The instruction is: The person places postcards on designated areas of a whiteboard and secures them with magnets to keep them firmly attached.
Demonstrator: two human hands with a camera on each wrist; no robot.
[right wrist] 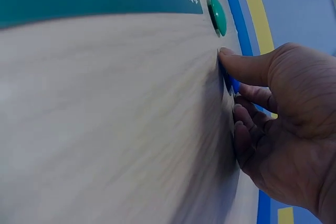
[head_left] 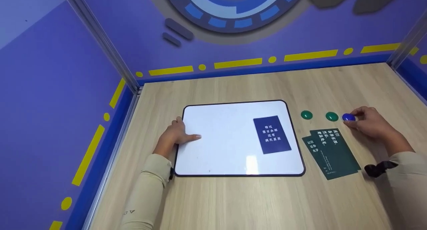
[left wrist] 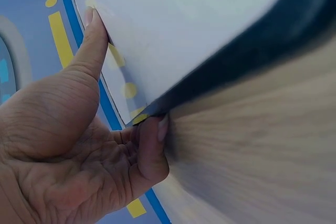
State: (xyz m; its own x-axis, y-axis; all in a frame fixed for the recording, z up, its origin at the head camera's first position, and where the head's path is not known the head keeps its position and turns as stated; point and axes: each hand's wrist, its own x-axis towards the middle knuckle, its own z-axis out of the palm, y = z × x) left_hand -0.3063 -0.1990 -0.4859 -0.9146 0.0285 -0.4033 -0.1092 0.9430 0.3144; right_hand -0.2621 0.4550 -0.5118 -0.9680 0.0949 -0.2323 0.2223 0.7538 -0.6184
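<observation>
A white board (head_left: 227, 146) with a thin black rim lies flat on the wooden table, and a dark blue card (head_left: 272, 134) with white writing rests on its right part. My left hand (head_left: 180, 133) grips the board's left edge. Its thumb (left wrist: 92, 40) lies on top and a finger (left wrist: 149, 150) curls against the rim. My right hand (head_left: 354, 120) pinches a small blue magnet (head_left: 348, 117) on the table to the right of the board. In the right wrist view the thumb (right wrist: 247, 66) and curled fingers close round the blue magnet (right wrist: 229, 81).
Two green magnets (head_left: 306, 115) (head_left: 332, 116) sit in a row left of the blue one. Two overlapping dark green cards (head_left: 332, 151) lie just below them. Purple walls with yellow markings close off the table (head_left: 267, 203) at the back and both sides.
</observation>
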